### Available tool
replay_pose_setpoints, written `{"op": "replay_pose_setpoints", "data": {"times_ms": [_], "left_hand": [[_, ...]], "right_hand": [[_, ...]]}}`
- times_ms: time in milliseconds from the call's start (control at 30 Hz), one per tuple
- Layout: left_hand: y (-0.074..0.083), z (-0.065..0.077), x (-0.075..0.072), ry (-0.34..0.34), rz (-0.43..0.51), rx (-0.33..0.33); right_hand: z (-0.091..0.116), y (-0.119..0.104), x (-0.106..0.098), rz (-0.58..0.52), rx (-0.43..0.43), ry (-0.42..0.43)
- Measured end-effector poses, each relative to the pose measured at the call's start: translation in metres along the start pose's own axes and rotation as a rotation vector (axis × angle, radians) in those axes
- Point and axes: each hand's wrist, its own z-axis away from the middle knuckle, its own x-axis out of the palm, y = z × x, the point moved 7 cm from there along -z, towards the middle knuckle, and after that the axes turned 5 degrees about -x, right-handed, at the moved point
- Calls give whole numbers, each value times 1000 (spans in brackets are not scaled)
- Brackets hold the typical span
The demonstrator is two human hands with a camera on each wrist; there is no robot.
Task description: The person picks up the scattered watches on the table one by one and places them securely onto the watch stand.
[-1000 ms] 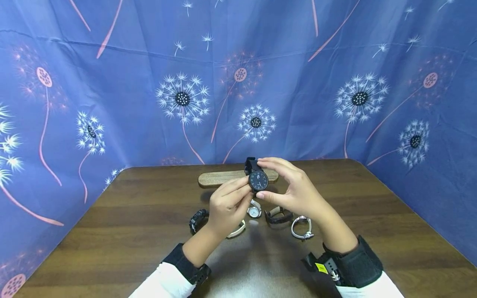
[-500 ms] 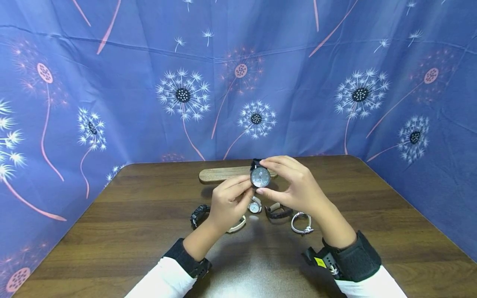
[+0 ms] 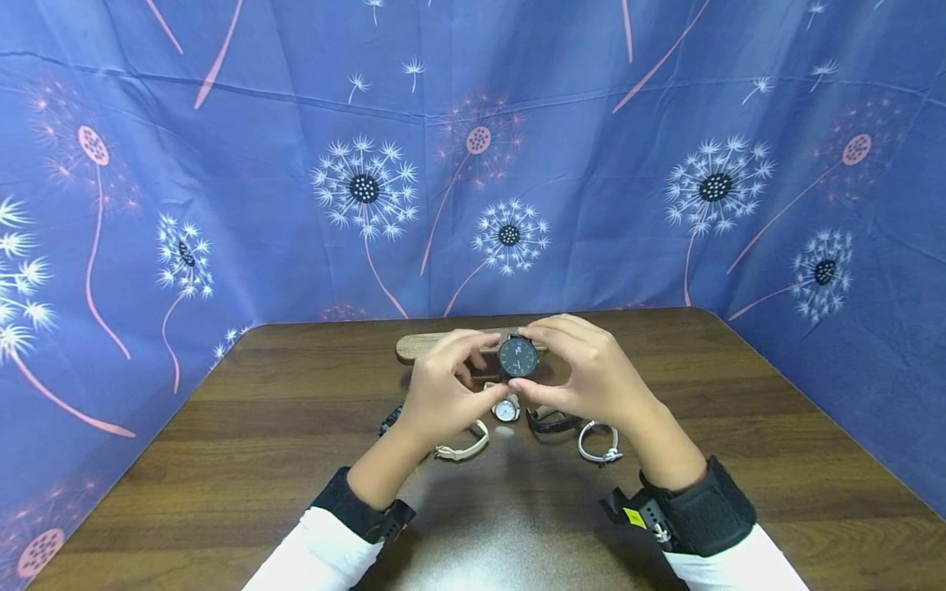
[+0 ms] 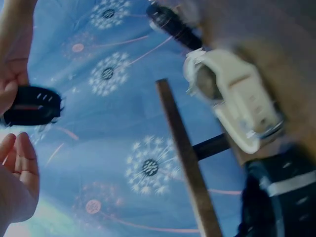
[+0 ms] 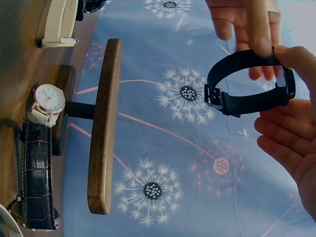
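Right hand (image 3: 594,371) pinches the black watch (image 3: 517,357) by its round case, thumb below and fingers above, holding it up off the table (image 3: 739,394). Left hand (image 3: 438,396) grips nothing visible, its fingers parted and thumb ending just beside the watch; contact cannot be made out. The strap (image 5: 256,103) hangs as a loop, apparently fastened at the buckle (image 5: 214,98). Judged handling: light, case rigid, strap bendable but springy enough to keep its curve; glass likely smooth and scratchable, so best held by the case rim or strap sides. Beyond the hands stands a wooden stand (image 5: 102,133); nearer lie a cream-strapped watch (image 3: 463,451), small white-faced watch (image 3: 506,410), brown leather-strapped watch (image 3: 550,421) and white watch (image 3: 599,444). A dark chunky watch (image 3: 389,420) is mostly covered by the left arm; dial markings are too small to read; left wrist view blurred, with both hands cut off.
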Motion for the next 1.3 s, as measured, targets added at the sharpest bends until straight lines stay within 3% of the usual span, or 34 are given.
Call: {"op": "replay_pose_setpoints", "data": {"times_ms": [233,367,900,1133,1300], "left_hand": [[8,-6,-3,-187,-67,20],[10,-5,-2,-240,-97,36],[18,-5,-5,-180,-139,137],[19,-4,-6,-156,-148,147],[13,-4,-8,-136,-131,120]], "right_hand": [[0,-3,5,8,-51,-39],[0,-5,9,-3,-66,-73],[1,-5,13,-76,-53,-112],[3,-3,12,-58,-9,-119],[8,6,9,-52,63,-127]]}}
